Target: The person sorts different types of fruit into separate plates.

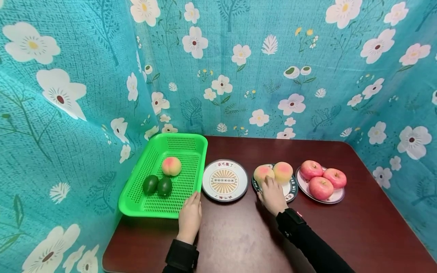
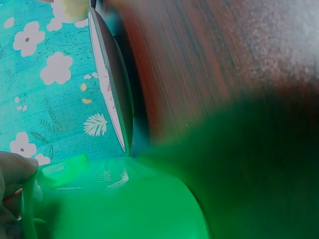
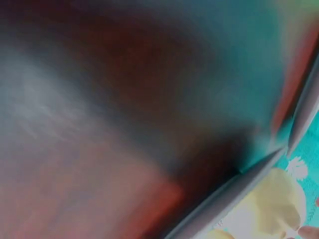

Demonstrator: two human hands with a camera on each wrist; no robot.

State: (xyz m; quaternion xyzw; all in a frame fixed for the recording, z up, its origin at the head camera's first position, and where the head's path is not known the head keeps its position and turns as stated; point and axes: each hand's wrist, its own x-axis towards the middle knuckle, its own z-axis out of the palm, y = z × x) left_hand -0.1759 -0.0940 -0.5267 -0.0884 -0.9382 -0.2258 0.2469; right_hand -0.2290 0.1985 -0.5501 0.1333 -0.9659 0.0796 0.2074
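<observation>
Here the right hand (image 1: 272,196), fingers extended and close together, touches the nearer peach (image 1: 263,174) on the middle plate (image 1: 291,191), right of frame centre, just above its fingertips, while the left hand (image 1: 189,217) rests flat-fingered against the green basket (image 1: 136,197) at lower left.

empty plate (image 1: 225,180): Chinese characters, unreadable | peach plate (image 1: 291,190): "MEI" on rim

A dark red-brown wooden surface (image 1: 239,235) carries four things in a row — a green basket (image 1: 136,197) at nine o'clock, an empty patterned plate (image 1: 225,180) at centre, a plate of peaches (image 1: 291,190) just beside it, and a plate of apples (image 1: 336,196) at three o'clock.
</observation>
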